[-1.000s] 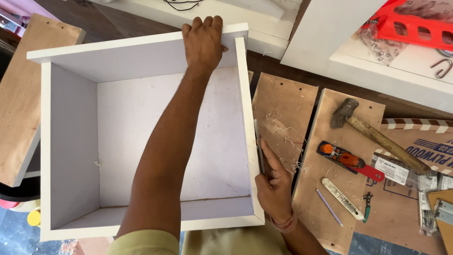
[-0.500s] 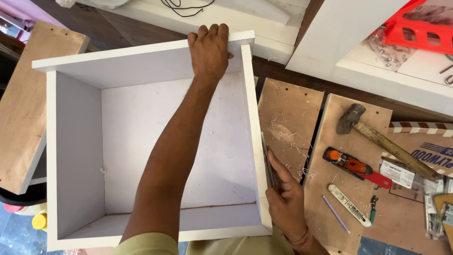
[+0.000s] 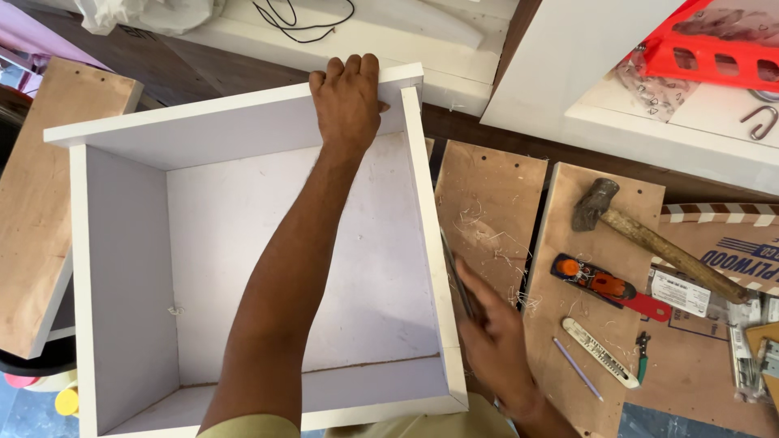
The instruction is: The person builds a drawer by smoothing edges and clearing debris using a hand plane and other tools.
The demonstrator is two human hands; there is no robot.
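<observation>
An open white box with a white bottom panel lies in front of me. My left hand reaches across it and grips the far rim, fingers curled over the edge. Blurred with motion, my right hand is against the outside of the box's right wall. It holds a thin dark flat tool that lies along that wall.
Brown boards strewn with shavings lie to the right. On them are a hammer, a small orange-and-red plane, a ruler-like strip and a pencil. Another board sits at the left, and a red crate at the far right.
My right hand has slid a little toward me along the box's right wall with the thin tool and is now blurred. My left hand keeps its grip on the far rim.
</observation>
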